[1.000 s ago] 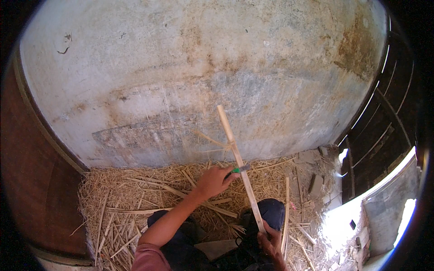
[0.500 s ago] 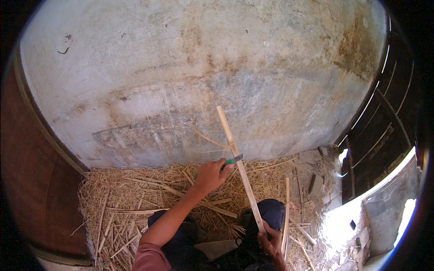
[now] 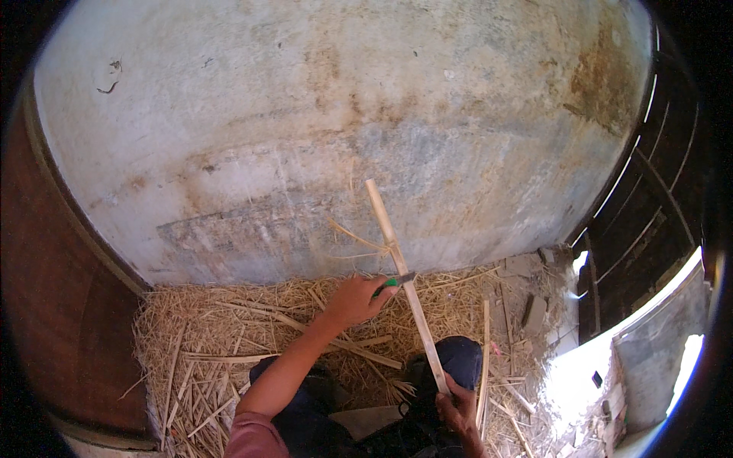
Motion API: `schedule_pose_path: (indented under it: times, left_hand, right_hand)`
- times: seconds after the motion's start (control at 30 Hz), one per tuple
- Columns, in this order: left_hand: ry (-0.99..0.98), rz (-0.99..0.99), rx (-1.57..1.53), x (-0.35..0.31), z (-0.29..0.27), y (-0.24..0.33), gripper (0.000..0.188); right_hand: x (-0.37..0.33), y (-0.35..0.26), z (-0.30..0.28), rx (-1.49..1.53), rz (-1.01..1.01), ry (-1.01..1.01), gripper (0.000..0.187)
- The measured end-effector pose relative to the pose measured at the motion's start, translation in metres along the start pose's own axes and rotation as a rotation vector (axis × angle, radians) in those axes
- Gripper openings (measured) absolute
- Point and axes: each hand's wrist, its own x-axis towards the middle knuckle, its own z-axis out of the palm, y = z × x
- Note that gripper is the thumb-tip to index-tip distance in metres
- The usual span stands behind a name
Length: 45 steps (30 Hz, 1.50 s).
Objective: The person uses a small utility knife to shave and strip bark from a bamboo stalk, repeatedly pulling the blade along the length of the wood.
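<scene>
My left hand [image 3: 357,300] is closed round the green handle of a knife [image 3: 405,279]. Its dark blade lies across a long, pale bamboo strip [image 3: 418,317], a little beyond the strip's middle. Thin curled shavings [image 3: 357,237] still hang from the strip on its left side, just past the blade. The near end of the strip sits in my right hand [image 3: 456,404], whose fingers wrap round it beside my right knee. From there the strip slants up and away, its far end in front of the wall.
A stained, pale wall [image 3: 328,137] rises ahead. Shavings and split strips [image 3: 221,328] cover the floor around my legs. A brick-like block [image 3: 534,314] lies to the right, near a bright opening. A brown panel [image 3: 69,305] stands at the left.
My left hand and the knife have slid slightly toward me along the strip. The right hand and the strip have stayed in place.
</scene>
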Motion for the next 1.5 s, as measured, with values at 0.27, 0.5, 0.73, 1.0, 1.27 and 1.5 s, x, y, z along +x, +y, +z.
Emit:
schedule_pose_path:
  times: [0.27, 0.5, 0.73, 1.0, 1.27, 1.5]
  left_hand:
    - [0.132, -0.143, 0.07, 0.013, -0.005, -0.013, 0.052]
    - [0.049, -0.01, -0.038, 0.006, -0.005, -0.015, 0.054]
    - [0.12, 0.024, -0.023, 0.002, -0.001, -0.006, 0.053]
    - [-0.031, -0.043, -0.083, 0.002, -0.007, -0.006, 0.054]
    - [-0.065, 0.114, -0.04, -0.004, 0.009, 0.014, 0.059]
    - [0.221, 0.003, 0.118, 0.015, -0.001, -0.019, 0.056]
  right_hand:
    - [-0.001, 0.002, -0.001, -0.036, -0.014, 0.013, 0.055]
    - [-0.002, -0.007, 0.001, -0.013, 0.013, 0.027, 0.051]
    - [-0.002, -0.003, 0.0, 0.0, 0.018, 0.015, 0.056]
    - [-0.001, 0.003, -0.002, 0.056, 0.029, 0.012, 0.055]
    - [-0.002, 0.001, 0.002, 0.098, 0.078, 0.049, 0.054]
    - [-0.003, 0.003, -0.001, 0.062, 0.053, 0.033, 0.054]
